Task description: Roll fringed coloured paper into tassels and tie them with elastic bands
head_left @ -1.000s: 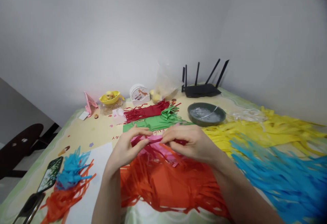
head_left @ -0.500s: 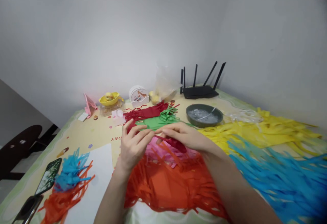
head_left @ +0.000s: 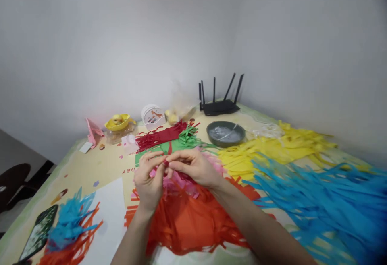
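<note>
Over the middle of the table, my left hand [head_left: 148, 180] and my right hand [head_left: 198, 169] meet fingertip to fingertip. Both pinch a dark red paper strip [head_left: 166, 162], partly hidden by the fingers. More of the red paper shows under my right palm. Below the hands lies an orange fringed paper sheet [head_left: 193, 220], with pink fringed paper [head_left: 181, 186] just behind it. Beyond the fingers are a green fringed sheet [head_left: 173, 147] and a red fringed sheet [head_left: 165, 135].
Yellow fringed paper [head_left: 272, 148] and blue fringed paper [head_left: 320, 200] spread on the right. A dark bowl [head_left: 226, 141] and black router [head_left: 220, 108] stand behind. At left are a blue-and-orange tassel bundle [head_left: 71, 224], white paper [head_left: 110, 204] and a phone [head_left: 40, 228].
My hands have drawn closer together, and the left fingers have curled into a pinch on the red strip. The view has turned right, so the table's things appear farther left.
</note>
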